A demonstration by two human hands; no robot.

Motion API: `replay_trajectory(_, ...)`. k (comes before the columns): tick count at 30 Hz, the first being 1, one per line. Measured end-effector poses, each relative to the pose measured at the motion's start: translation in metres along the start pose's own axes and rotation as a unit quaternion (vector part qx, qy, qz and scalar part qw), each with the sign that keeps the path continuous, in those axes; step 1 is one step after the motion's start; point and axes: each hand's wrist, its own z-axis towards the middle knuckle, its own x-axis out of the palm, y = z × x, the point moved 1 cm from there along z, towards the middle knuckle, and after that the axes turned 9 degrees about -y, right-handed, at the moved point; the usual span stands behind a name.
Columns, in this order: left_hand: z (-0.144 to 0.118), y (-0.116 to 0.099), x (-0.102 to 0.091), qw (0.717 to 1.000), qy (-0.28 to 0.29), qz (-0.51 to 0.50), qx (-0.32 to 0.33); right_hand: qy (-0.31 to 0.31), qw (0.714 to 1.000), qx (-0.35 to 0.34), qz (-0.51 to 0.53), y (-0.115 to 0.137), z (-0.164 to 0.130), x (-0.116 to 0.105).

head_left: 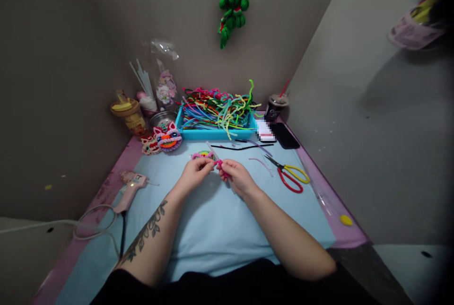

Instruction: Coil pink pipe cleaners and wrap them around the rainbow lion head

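Magenta at the fingertips: pinching a thin, fuzzy magenta strip point(219, 162) between closed left hand point(194, 172) thumb and forefinger; clasping strip and slim translucent stick point(211, 148) together in a curled right hand point(237, 177). Holding both above a pale-blue, cloth-covered surface point(213, 234). Just beyond, a small pink-and-yellow fuzzy piece point(203, 154); rightward, black-bladed scissors with red and yellow handles point(280, 168); behind, a bright-blue tray point(213, 135) heaped with multicoloured fuzzy stems point(209, 116).

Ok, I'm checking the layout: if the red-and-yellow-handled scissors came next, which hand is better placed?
Probably the right hand: the scissors lie on its side, farther from the left hand. It does hold a slender pale stick, though.
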Motion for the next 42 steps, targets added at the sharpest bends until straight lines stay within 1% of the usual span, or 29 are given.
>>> replay_trajectory(8,-0.003,-0.001,0.004,0.999,-0.008,-0.033,-0.023,-0.029,0.999,-0.028,-0.026,-0.006,0.003,-0.004)
replay_trajectory(11,-0.003,-0.001,0.004,0.999,-0.008,-0.031,-0.021,-0.037,0.995,-0.064,-0.070,-0.006,0.004,-0.005)
replay_trajectory(14,-0.003,-0.001,0.003,0.999,-0.008,-0.028,-0.022,-0.053,0.982,-0.125,-0.127,-0.004,0.003,-0.005)
replay_trajectory(17,-0.004,-0.001,0.003,0.999,-0.008,-0.029,-0.028,-0.087,0.965,-0.176,-0.174,-0.001,0.000,-0.004)
replay_trajectory(23,-0.005,-0.001,0.004,0.998,-0.001,-0.053,-0.042,-0.130,0.940,-0.221,-0.226,0.004,-0.007,-0.001)
replay_trajectory(25,-0.005,-0.001,0.006,0.996,0.007,-0.072,-0.049,-0.150,0.925,-0.244,-0.248,0.005,-0.007,-0.002)
replay_trajectory(28,-0.006,-0.002,0.008,0.993,0.024,-0.098,-0.058,-0.174,0.895,-0.298,-0.283,0.005,-0.007,-0.004)
replay_trajectory(32,-0.007,-0.002,0.011,0.990,0.034,-0.122,-0.069,-0.187,0.852,-0.368,-0.322,0.005,-0.007,-0.007)
replay_trajectory(34,-0.007,-0.001,0.012,0.988,0.031,-0.133,-0.077,-0.193,0.831,-0.392,-0.344,0.004,-0.007,-0.008)
replay_trajectory(37,-0.007,0.001,0.013,0.986,0.021,-0.138,-0.091,-0.208,0.791,-0.422,-0.392,0.002,-0.007,-0.007)
replay_trajectory(40,-0.007,0.003,0.014,0.987,0.016,-0.128,-0.093,-0.225,0.748,-0.448,-0.434,0.001,-0.008,-0.006)
replay_trajectory(42,-0.006,0.003,0.014,0.989,0.006,-0.113,-0.091,-0.226,0.727,-0.461,-0.456,0.001,-0.010,-0.004)
